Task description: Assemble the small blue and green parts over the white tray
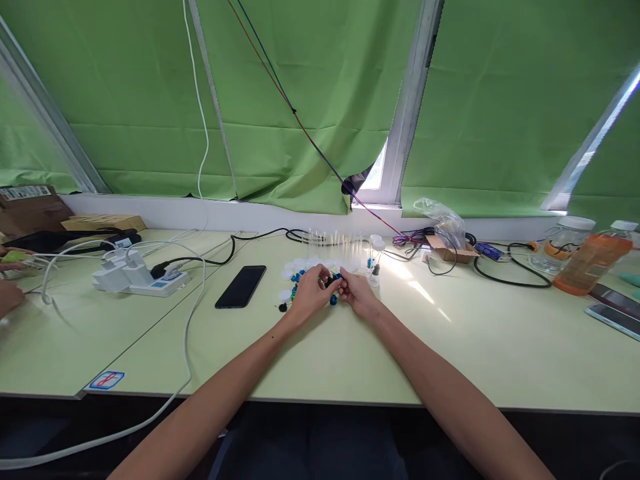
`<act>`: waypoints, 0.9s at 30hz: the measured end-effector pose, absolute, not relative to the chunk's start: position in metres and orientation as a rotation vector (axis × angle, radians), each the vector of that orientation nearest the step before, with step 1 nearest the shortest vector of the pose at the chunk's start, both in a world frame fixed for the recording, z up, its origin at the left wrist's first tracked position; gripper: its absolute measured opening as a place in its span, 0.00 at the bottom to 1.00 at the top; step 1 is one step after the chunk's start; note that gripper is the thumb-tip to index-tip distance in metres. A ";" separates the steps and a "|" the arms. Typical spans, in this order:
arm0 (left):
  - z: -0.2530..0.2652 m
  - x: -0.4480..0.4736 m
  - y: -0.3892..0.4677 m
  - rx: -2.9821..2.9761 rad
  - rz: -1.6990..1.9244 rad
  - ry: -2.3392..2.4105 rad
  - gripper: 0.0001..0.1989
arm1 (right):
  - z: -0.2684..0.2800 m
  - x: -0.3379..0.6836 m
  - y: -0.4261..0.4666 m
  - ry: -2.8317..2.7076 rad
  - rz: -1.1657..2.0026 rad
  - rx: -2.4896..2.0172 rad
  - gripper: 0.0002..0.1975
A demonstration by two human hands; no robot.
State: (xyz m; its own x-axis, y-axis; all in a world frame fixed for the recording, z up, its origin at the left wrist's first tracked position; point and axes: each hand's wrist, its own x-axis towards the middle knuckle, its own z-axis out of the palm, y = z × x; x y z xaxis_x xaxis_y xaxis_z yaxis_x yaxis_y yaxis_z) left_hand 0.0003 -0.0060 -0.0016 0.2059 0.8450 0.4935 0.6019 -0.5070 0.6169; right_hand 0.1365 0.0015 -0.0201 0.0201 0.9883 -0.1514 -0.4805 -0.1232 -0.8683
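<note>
My left hand (311,293) and my right hand (358,294) meet over the table, with the fingers of both closed in a pinch. A small dark blue and black piece (336,277) is between their fingertips; its exact kind is too small to make out. Several small blue pieces (297,277) lie beside my left hand, and another blue piece (333,301) rests below the fingertips. A small black piece (283,307) and a white round disc (285,295) sit to the left. Behind the hands stands a row of clear thin tubes (345,252), partly hidden.
A black phone (241,287) lies to the left, past it a white power strip (150,285) with cables. A clear vial (374,275) stands right of my hands. Farther right are a small cardboard box (453,253), an orange bottle (593,263) and phones. Another person's hand (9,297) shows far left.
</note>
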 end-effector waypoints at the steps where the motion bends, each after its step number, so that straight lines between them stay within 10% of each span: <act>1: -0.001 0.001 -0.006 2.187 1.193 1.384 0.13 | -0.020 0.137 0.002 -0.728 1.465 -0.953 0.18; 9: 0.002 0.000 -0.008 2.150 1.075 1.431 0.26 | -0.022 0.137 0.003 -0.712 1.469 -0.955 0.15; 27: -0.004 -0.002 -0.003 2.197 1.181 1.306 0.12 | -0.020 0.136 0.002 -0.708 1.464 -0.954 0.20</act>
